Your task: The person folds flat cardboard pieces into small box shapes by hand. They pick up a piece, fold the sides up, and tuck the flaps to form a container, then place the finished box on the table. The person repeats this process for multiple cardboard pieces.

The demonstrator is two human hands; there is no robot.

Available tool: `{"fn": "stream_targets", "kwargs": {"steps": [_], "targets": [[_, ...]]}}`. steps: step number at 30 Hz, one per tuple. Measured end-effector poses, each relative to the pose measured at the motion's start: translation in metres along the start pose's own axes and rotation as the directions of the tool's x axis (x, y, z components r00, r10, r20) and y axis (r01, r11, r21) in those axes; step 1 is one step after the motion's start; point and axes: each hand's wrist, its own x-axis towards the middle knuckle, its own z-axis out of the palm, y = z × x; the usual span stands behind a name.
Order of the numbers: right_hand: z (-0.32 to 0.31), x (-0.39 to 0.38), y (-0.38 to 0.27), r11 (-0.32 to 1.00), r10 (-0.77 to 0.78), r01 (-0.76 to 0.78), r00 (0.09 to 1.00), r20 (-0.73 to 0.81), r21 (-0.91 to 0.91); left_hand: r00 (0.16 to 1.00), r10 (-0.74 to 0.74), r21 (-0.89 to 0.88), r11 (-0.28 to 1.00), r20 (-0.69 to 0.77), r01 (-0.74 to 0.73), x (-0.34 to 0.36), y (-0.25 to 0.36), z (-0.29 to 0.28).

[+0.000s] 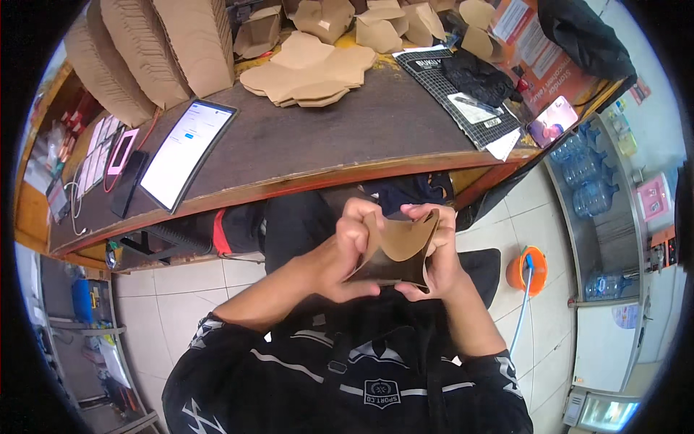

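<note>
Over my lap, in front of the table edge, I hold a partly folded brown cardboard food box point(394, 264) with its top facing me and its sides raised. My left hand point(352, 253) grips its left wall, fingers curled over the outside and thumb along the near edge. On the opposite wall, my right hand point(437, 253) is closed the same way, thumb low at the near corner. A stack of flat, unfolded box blanks point(307, 72) lies on the dark table point(325, 134) beyond my hands.
Tall stacks of brown cardboard point(191, 43) stand at the table's far left, near a tablet point(189, 152). Folded boxes point(322, 18) line the back. A cutting mat point(463, 98) and phone point(553, 121) lie at right. An orange bucket point(535, 278) stands on the floor.
</note>
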Motion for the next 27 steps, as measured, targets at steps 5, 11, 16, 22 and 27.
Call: {"fn": "stream_targets", "kwargs": {"steps": [5,11,16,22,27], "targets": [[0.019,0.011,0.003,0.999,-0.022,0.021,1.000,-0.018,-0.028,0.940,-0.195,-0.463,0.885,-0.281,0.046,-0.010,-0.005,-0.010],[0.027,-0.027,0.030,0.988,0.147,-0.138,0.981,-0.123,0.075,0.827,-0.488,-0.729,0.668,-0.278,0.148,0.018,0.029,-0.021],[0.032,0.009,0.022,0.981,0.000,0.029,0.989,-0.147,0.191,0.866,-0.453,-0.898,0.440,-0.214,0.008,-0.011,-0.009,-0.010],[0.025,0.011,0.002,0.982,0.148,-0.129,0.979,-0.138,0.141,0.882,-0.437,-0.848,0.523,-0.178,0.089,-0.012,-0.027,-0.010],[0.016,0.017,0.001,0.990,-0.112,0.102,0.988,-0.107,-0.096,0.846,-0.526,-0.846,0.487,-0.089,0.214,0.022,0.031,-0.030]]}}
